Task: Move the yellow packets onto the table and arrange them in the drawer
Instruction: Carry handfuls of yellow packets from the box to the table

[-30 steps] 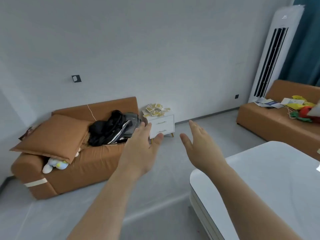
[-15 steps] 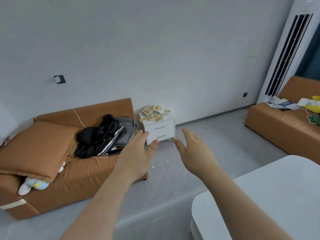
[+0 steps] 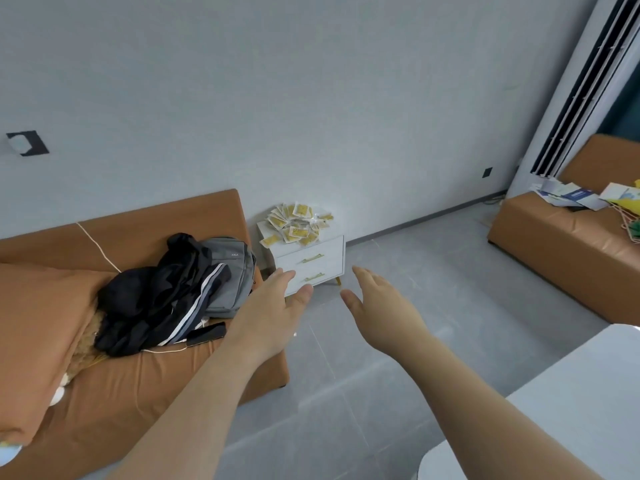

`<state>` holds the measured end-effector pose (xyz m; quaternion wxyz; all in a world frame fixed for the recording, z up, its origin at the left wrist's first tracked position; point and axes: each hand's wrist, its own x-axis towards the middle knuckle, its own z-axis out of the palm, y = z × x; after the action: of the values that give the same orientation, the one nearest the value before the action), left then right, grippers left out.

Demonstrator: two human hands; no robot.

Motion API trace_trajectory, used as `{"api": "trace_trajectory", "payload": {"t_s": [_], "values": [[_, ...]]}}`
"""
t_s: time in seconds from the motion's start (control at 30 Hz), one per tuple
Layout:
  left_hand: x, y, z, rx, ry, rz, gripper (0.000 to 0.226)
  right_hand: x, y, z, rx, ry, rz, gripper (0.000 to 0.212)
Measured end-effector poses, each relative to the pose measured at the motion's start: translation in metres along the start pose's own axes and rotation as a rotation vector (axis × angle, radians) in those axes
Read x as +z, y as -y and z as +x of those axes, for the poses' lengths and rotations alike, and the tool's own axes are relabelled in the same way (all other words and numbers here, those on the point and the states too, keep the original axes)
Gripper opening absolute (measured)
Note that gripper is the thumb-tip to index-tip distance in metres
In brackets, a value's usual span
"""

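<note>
A heap of several yellow packets lies on top of a small white nightstand standing against the far wall. Its two drawers with gold handles are closed. My left hand and my right hand are both stretched forward with straight, spread fingers and hold nothing. They hover in the air well short of the nightstand, one on each side of it in the image.
An orange sofa at the left carries a black jacket, a grey backpack and a phone. A second orange sofa with papers stands at right. A white table fills the lower right; a tall air conditioner rises beyond.
The view has moved closer to the nightstand and the left sofa. The white table has slid toward the lower right. Both hands stay outstretched and empty.
</note>
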<state>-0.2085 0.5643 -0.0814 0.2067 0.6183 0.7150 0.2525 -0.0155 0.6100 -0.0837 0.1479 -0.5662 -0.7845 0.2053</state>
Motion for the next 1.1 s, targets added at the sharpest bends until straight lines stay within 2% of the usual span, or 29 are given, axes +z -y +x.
{"api": "trace_trajectory", "payload": {"t_s": [0.23,0.47,0.67,0.87,1.1], "values": [[0.008,0.035,0.143,0.024,0.101,0.022,0.065,0.020,-0.010,0.125,0.085,0.053,0.009,0.059],[0.049,0.062,0.291,-0.008,0.179,0.049,0.061,0.039,-0.060,0.274,0.124,0.100,0.049,0.060],[0.073,0.074,0.423,-0.131,0.245,0.095,0.062,0.041,-0.104,0.421,0.107,0.201,0.044,0.059],[0.081,0.083,0.531,-0.192,0.231,0.054,0.061,0.049,-0.119,0.546,0.056,0.311,-0.010,0.059],[0.102,0.146,0.661,-0.338,0.269,-0.006,0.061,0.095,-0.132,0.684,0.042,0.457,-0.107,0.057]]}}
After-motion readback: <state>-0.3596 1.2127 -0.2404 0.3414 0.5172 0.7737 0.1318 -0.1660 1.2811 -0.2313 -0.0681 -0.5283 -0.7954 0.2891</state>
